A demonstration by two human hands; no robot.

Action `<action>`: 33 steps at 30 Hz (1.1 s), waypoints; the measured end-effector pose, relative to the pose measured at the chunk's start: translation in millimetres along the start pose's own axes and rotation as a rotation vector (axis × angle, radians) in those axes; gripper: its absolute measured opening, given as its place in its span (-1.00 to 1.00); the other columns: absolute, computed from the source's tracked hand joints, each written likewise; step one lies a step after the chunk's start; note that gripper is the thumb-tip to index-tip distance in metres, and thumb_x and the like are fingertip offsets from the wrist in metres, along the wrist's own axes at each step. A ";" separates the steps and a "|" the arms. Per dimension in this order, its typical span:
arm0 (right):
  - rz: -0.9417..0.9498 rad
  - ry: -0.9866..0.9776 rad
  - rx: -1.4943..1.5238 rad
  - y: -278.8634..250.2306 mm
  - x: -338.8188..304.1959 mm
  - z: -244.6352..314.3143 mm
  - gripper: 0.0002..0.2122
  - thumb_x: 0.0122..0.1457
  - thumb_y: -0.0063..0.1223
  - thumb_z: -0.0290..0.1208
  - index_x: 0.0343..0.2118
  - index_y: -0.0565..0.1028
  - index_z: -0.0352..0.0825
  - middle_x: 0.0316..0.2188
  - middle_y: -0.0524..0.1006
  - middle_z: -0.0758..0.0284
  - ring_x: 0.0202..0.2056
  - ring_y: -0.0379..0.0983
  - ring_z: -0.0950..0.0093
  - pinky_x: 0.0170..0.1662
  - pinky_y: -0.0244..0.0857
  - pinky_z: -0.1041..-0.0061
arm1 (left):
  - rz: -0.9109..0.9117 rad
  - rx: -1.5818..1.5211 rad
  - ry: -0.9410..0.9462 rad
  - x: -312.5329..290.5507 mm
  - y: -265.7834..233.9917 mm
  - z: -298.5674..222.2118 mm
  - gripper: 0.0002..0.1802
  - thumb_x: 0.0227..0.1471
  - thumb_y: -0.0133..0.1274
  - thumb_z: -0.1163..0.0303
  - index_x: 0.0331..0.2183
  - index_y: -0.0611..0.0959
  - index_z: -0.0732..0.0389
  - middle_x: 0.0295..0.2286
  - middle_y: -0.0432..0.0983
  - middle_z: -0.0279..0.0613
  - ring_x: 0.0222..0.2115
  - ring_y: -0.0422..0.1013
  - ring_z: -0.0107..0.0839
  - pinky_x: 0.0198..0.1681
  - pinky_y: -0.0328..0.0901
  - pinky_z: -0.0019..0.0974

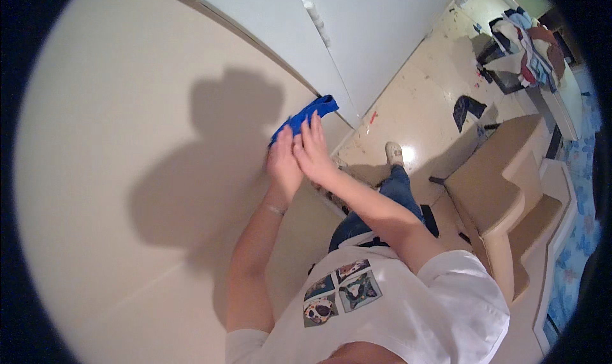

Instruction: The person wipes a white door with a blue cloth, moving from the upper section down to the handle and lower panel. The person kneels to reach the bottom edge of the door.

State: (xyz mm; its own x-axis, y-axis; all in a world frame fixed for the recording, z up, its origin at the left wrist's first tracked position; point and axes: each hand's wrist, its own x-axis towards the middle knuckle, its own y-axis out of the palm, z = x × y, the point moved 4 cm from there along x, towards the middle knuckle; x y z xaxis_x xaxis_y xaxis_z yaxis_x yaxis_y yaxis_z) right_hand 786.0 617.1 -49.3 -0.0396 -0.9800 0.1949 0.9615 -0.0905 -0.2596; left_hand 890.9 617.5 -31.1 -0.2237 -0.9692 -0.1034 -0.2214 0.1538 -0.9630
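Note:
A crumpled blue cloth [322, 105] lies along the lower edge of the white cabinet, against the pale wall. At its lower left end is my left hand [284, 163], with its fingers close together on the cloth and a thin bracelet on the wrist. My right hand [311, 150] is right beside it, touching the left. Its fingers are stretched out over the middle of the cloth. Part of the cloth is covered by both hands.
The white cabinet [376, 39] with a pale handle rises ahead. To the right stand a tan stepped seat [494, 192] and a heap of clothes [526, 48]. A black cloth piece [468, 111] and a small red object [373, 116] lie on the glossy floor.

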 end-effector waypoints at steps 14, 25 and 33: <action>-0.225 -0.845 -0.012 -85.6 116.7 226.5 -0.44 -0.09 0.01 0.08 0.02 0.42 -0.01 0.20 0.08 0.11 0.11 -0.02 -0.13 0.03 -0.04 -0.12 | -0.948 0.659 -0.082 -3.9 -219.9 -83.5 -0.23 0.06 -0.16 -0.03 0.19 0.09 0.17 0.12 -0.34 0.57 0.17 -0.41 0.43 0.09 -0.24 0.38; -0.372 -0.711 -0.188 -96.4 108.4 171.0 -0.47 -0.18 0.15 -0.24 -0.03 0.45 -0.18 0.20 0.08 0.13 0.14 -0.06 -0.18 0.08 -0.01 -0.13 | -0.915 0.807 -0.026 26.4 -186.7 -93.0 -0.42 0.12 -0.29 0.08 0.10 0.29 0.19 0.07 0.02 0.50 0.11 -0.04 0.40 0.08 -0.09 0.32; -0.377 -0.924 -0.105 -152.7 146.2 270.0 -0.50 -0.03 0.00 -0.45 0.06 0.33 -0.31 0.15 0.17 -0.01 0.15 0.02 -0.15 0.09 -0.04 -0.09 | -1.216 0.577 0.008 40.3 -284.2 -134.8 -0.33 0.12 -0.22 0.00 0.17 0.18 0.14 0.13 -0.21 0.51 0.17 -0.22 0.35 0.07 -0.20 0.34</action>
State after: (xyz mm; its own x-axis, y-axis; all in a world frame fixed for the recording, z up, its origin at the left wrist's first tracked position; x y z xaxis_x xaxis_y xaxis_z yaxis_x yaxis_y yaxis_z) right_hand 706.9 535.4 274.2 -0.0668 -0.3660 0.9282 0.8992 -0.4252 -0.1029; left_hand 816.8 560.7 272.0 -0.1785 -0.4304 0.8848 0.1455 -0.9009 -0.4088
